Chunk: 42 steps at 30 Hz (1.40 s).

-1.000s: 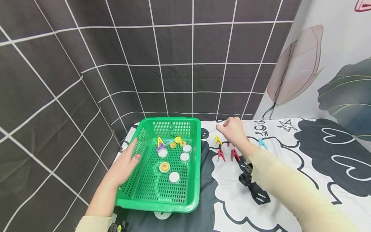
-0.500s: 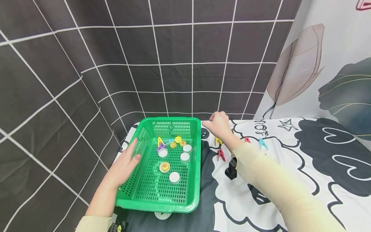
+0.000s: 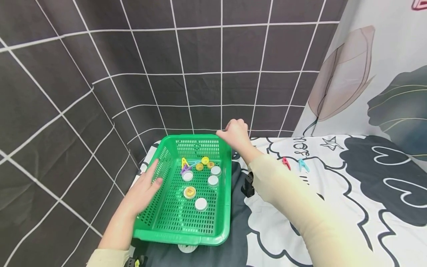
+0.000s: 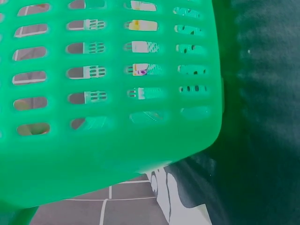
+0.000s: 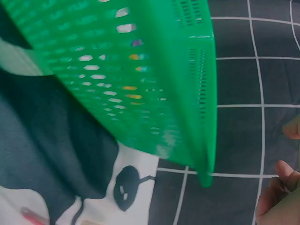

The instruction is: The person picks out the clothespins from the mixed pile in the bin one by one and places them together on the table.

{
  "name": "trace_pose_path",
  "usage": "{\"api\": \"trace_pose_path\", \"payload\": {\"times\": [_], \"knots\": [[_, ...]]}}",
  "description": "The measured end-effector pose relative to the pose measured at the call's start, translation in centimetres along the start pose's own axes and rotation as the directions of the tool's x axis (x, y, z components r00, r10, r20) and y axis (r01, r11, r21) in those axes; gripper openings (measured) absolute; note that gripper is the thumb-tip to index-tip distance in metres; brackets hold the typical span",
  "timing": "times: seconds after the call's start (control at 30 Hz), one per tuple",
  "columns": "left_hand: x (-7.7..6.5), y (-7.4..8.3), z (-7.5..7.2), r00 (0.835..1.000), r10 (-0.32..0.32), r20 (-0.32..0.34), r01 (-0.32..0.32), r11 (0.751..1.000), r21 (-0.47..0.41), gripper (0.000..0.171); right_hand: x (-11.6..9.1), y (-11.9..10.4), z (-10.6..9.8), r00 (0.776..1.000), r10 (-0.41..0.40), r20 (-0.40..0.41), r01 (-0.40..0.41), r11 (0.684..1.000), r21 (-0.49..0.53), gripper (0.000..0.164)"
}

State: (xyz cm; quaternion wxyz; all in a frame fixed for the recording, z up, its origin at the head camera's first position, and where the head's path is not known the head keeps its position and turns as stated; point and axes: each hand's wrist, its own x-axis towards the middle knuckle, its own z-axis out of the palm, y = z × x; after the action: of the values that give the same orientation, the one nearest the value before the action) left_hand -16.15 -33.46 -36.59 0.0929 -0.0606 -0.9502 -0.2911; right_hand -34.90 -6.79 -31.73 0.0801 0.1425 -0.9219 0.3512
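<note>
Dark cloth printed with a white grid [image 3: 200, 89] is hung behind and to the left, met on the right by a pale curtain with leaf shapes [image 3: 353, 74], and the surface below is covered by a black-and-white patterned sheet [image 3: 277, 241]. On this sheet a green slotted basket [image 3: 228, 200] is set near the grid cloth. Toward the back of its floor, a yellow clothespin [image 3: 184, 162], a purple clothespin [image 3: 185, 169] and a light-blue piece [image 3: 194, 163] are grouped close together, with three yellow discs [image 3: 205, 160] gathered just to their right. White caps [image 3: 201, 204] are spread across the middle, and in one of them a yellow disc is laid. Over the basket's left wall the left hand [image 3: 141, 191] is held with fingers extended and thumb spread apart; whether the rim is touched cannot be told. By the back right corner the right hand [image 3: 236, 135] is raised, its fingers bent; whether anything is held cannot be told, and in the right wrist view it is seen apart from the basket. Beyond the right sleeve [image 3: 290, 196], a red clothespin [image 3: 286, 163] and a light-blue clothespin [image 3: 303, 165] are left lying side by side on the sheet.
</note>
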Motion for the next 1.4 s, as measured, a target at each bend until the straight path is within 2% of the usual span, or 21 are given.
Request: {"api": "trace_pose_path", "payload": {"times": [0.2, 0.43, 0.73, 1.03, 1.4], "knots": [[-0.1, -0.2, 0.1, 1.000, 0.016, -0.002, -0.016, 1.000, 0.013, 0.064, 0.4, -1.7, 0.2, 1.000, -0.012, 0.016, 0.012, 1.000, -0.007, 0.030], [-0.1, -0.1, 0.0, 1.000, 0.000, -0.004, 0.000, 1.000, 0.013, 0.064, 0.4, -3.2, 0.9, 0.999, 0.003, 0.044, -0.005, 0.999, 0.037, 0.033], [0.2, 0.4, 0.1, 0.999, -0.050, 0.010, 0.049, 0.998, 0.026, 0.066, 0.8, -4.0, 2.4, 0.999, -0.019, 0.048, 0.018, 1.000, 0.023, 0.030], [-0.1, -0.1, -0.1, 0.998, -0.056, 0.013, 0.056, 0.998, 0.030, 0.064, 0.5, -5.1, 4.5, 0.994, -0.024, 0.106, 0.023, 1.000, 0.015, 0.030], [-0.1, -0.3, -0.2, 0.997, -0.080, 0.015, 0.080, 0.996, 0.028, 0.062, 0.1, -5.5, 6.0, 0.986, -0.001, 0.168, -0.002, 1.000, 0.017, 0.040]]}}
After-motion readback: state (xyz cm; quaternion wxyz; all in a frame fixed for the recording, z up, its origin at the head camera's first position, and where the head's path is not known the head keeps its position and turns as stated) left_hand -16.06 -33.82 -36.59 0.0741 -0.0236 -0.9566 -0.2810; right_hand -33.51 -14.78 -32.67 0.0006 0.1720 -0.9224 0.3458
